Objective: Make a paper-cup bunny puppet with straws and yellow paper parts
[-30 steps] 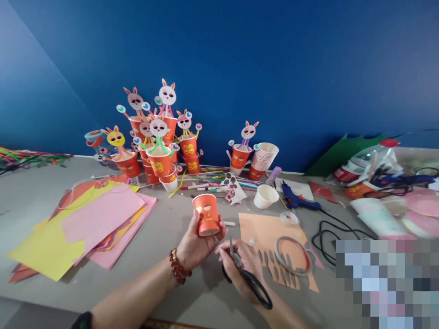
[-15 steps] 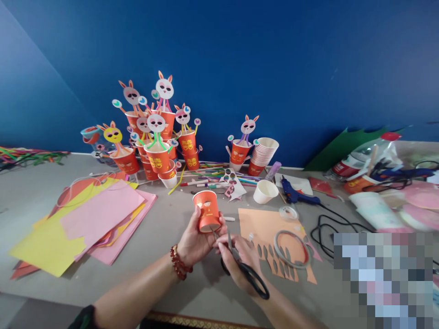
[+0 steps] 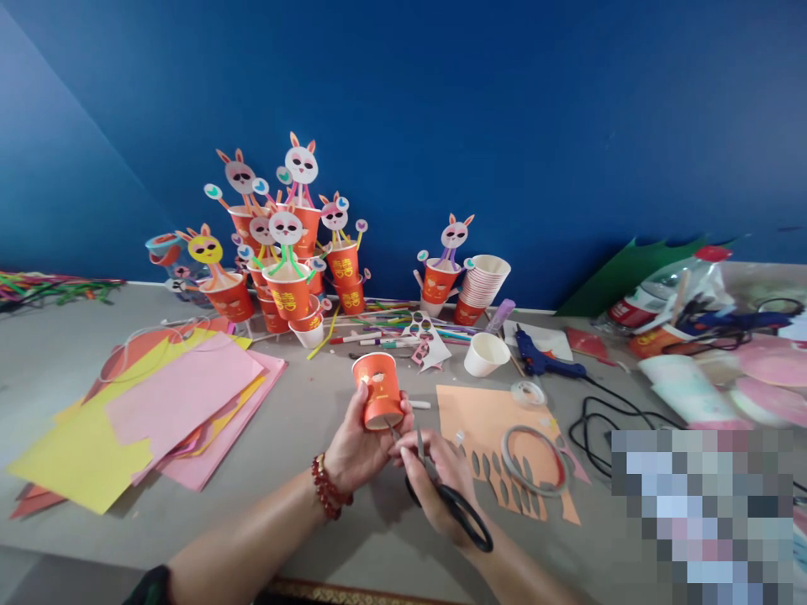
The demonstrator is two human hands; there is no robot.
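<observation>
My left hand (image 3: 358, 439) is wrapped round a red paper cup (image 3: 380, 388) with a printed face, held tilted above the table with its base turned toward me. My right hand (image 3: 438, 470) grips a pair of scissors (image 3: 466, 514) with black handles. The blades are spread, and one blade's tip meets the base of the cup; how deep it goes I cannot tell. Just right of my right hand lies an orange paper sheet (image 3: 472, 410) with leaf-shaped cut-outs. A white paper cup (image 3: 487, 355) stands beyond it.
Cups with rabbit figures (image 3: 287, 286) stand stacked at the back left, another rabbit cup (image 3: 440, 281) near a cup stack (image 3: 482, 286). Coloured paper (image 3: 182, 395) lies left. A tape ring (image 3: 535, 458), a blue glue gun (image 3: 545, 357) and its black cord (image 3: 605, 412) lie right.
Both hands keep nearly the same pose, with the scissor blade at the cup's base. The whole view has shifted slightly.
</observation>
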